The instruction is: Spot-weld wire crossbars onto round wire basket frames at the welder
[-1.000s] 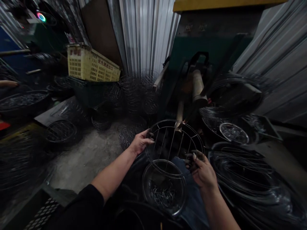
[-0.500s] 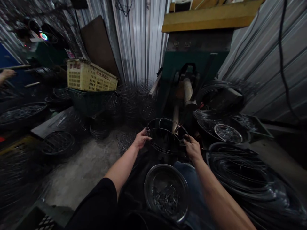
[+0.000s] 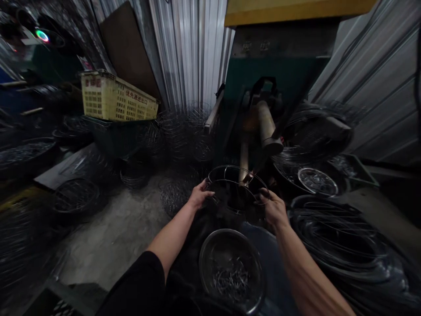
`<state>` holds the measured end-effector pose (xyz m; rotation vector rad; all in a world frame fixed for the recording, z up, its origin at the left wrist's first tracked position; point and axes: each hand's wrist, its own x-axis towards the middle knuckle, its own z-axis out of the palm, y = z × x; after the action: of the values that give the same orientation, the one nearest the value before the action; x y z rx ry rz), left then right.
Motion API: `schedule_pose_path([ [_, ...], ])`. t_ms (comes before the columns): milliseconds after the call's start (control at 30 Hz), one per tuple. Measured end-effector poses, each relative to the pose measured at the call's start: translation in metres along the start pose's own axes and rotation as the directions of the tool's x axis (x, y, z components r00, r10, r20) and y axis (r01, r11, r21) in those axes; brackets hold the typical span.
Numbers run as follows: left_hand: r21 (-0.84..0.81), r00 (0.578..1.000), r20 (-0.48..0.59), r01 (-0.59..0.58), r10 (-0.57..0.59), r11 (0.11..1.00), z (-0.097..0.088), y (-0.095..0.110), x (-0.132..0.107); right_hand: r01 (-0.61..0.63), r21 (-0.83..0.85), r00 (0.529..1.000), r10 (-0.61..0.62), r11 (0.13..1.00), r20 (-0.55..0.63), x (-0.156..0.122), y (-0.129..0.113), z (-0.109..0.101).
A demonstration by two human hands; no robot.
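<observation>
Steel bowl (image 3: pixel 223 250), holding small wire pieces: sitting nearest, in front of the person's lap. Left hand (image 3: pixel 199 197): gripping the left rim of the round wire frame (image 3: pixel 235 186), fingers curling over it. Right hand (image 3: pixel 274 208): clasping the right rim likewise. Frame: lying roughly level between both hands, just beyond the bowl, each hand equally near, its far rim reaching under the machine arm (image 3: pixel 266 127). Wire coils (image 3: pixel 335 237): lying heaped at right. Yellow crate (image 3: pixel 115 98): resting far left.

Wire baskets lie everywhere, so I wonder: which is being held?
The wire basket at centre, left hand and right hand on its rim; others lie untouched.
</observation>
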<state>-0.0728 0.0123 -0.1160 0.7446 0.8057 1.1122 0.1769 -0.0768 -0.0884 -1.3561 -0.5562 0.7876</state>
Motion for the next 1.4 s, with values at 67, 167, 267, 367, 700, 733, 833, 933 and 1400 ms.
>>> schedule_pose_path([
  [67, 0.011, 1.0, -0.005, -0.003, 0.003, 1.0, 0.005, 0.001, 0.005, -0.001, 0.021, 1.0, 0.002, 1.0, -0.026, 0.004, -0.002, 0.002],
  [167, 0.032, 1.0, -0.001, -0.006, 0.006, 0.999, 0.018, 0.005, 0.014, -0.014, 0.044, 0.997, 0.017, 0.999, -0.073, 0.01, -0.008, 0.001],
  [267, 0.061, 1.0, 0.019, -0.002, 0.001, 0.998, 0.03, 0.013, 0.018, -0.085, 0.048, 0.995, 0.087, 0.995, -0.048, 0.009, -0.018, -0.004],
  [367, 0.072, 0.999, -0.045, 0.003, 0.0, 0.997, 0.037, 0.025, 0.014, -0.187, 0.041, 0.982, 0.185, 0.981, 0.043, 0.0, -0.03, -0.009],
  [700, 0.231, 0.969, -0.058, 0.247, -0.24, 0.941, 0.05, 0.066, -0.043, -0.378, 0.053, 0.902, 0.355, 0.924, 0.246, -0.012, -0.079, -0.028],
  [733, 0.232, 0.965, -0.056, 0.263, -0.258, 0.936, 0.052, 0.065, -0.046, -0.366, 0.058, 0.911, 0.345, 0.929, 0.225, -0.011, -0.083, -0.03],
  [833, 0.249, 0.964, -0.08, 0.264, -0.252, 0.932, 0.063, 0.06, -0.047, -0.345, 0.055, 0.927, 0.331, 0.937, 0.176, -0.012, -0.09, -0.031],
  [933, 0.289, 0.953, -0.1, 0.302, -0.285, 0.908, 0.072, 0.056, -0.042, -0.373, 0.033, 0.916, 0.363, 0.927, 0.169, -0.013, -0.094, -0.03],
  [1400, 0.168, 0.958, -0.138, 0.274, -0.253, 0.947, 0.087, 0.044, -0.042, 0.46, -0.753, 0.714, 0.309, 0.47, 0.629, -0.17, -0.005, -0.05],
])
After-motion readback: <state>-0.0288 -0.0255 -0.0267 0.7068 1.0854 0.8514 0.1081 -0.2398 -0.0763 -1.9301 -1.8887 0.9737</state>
